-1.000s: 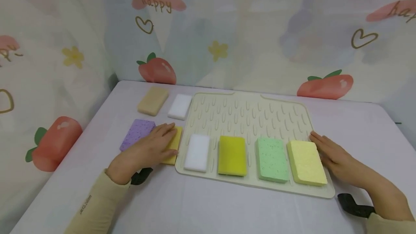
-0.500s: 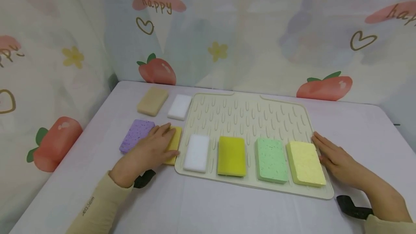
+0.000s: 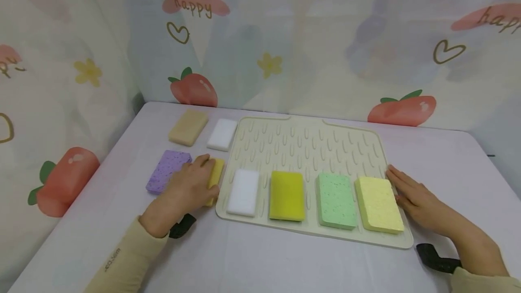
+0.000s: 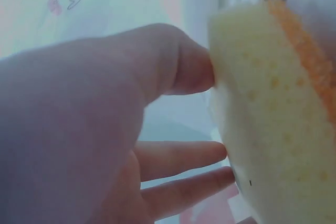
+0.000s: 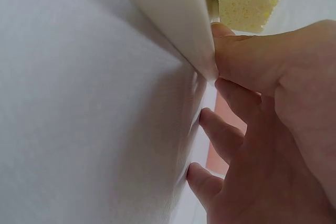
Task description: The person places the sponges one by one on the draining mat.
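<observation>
My left hand (image 3: pixel 189 184) lies over a yellow-orange sponge (image 3: pixel 215 173) on the table, just left of the cream ridged mat (image 3: pixel 309 144). In the left wrist view its thumb and nearly straight fingers touch one edge of a pale yellow sponge (image 4: pixel 268 87) with an orange layer (image 4: pixel 304 45). A purple sponge (image 3: pixel 168 173) sits partly behind this hand. My right hand (image 3: pixel 423 205) is laid along the mat's right side with extended fingers; in the right wrist view its thumb (image 5: pixel 247 59) presses the mat's edge (image 5: pixel 184 30) and other fingertips touch the tablecloth.
Along the mat's front lie a white sponge (image 3: pixel 243 192), a yellow one (image 3: pixel 286 195), a green one (image 3: pixel 336 200) and a pale yellow one (image 3: pixel 379 204). Behind the purple sponge are a tan sponge (image 3: pixel 188 127) and another white one (image 3: pixel 222 134). A printed backdrop (image 3: pixel 309 49) rises behind.
My left wrist has shifted slightly right, and the hand now covers more of the yellow-orange sponge, which has stayed beside the mat. The right hand holds its place against the mat.
</observation>
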Demonstrator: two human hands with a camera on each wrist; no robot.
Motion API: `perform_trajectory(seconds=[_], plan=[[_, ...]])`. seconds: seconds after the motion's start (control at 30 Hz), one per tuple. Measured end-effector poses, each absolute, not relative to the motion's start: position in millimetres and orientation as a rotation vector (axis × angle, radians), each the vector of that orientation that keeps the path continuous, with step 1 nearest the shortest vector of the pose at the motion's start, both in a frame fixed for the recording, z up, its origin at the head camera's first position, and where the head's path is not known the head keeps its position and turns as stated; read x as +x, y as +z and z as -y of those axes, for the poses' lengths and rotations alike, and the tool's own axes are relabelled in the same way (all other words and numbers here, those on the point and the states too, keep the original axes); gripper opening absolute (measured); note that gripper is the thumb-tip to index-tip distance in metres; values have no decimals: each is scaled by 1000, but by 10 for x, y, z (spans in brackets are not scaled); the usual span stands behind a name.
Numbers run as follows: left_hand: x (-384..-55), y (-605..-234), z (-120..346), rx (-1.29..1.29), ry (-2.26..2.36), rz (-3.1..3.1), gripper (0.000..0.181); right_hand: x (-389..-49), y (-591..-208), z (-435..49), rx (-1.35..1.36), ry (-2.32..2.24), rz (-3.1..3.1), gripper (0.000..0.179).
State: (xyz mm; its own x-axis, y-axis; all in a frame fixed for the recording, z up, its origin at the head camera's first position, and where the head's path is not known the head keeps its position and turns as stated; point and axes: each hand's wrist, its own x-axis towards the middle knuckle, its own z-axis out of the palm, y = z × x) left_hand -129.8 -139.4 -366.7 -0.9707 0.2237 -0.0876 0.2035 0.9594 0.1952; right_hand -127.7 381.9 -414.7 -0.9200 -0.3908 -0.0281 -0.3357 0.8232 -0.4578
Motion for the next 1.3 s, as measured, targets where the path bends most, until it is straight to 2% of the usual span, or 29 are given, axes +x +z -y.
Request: perform_trajectory(seconds=[0.3, 0.83, 1.3], plan=[[-1367, -3515, 1434, 369, 369, -3063, 62, -1284, -4114, -3799, -555, -703, -2852, 63], [-1540, -3358, 1191, 504, 415, -3060, 56, -1247, -4089, -3779, -535, -719, -2853, 62], [-1641, -3263, 883, 559, 389, -2998, 34, -1251, -4102, -3783, -565, -686, -2883, 62]])
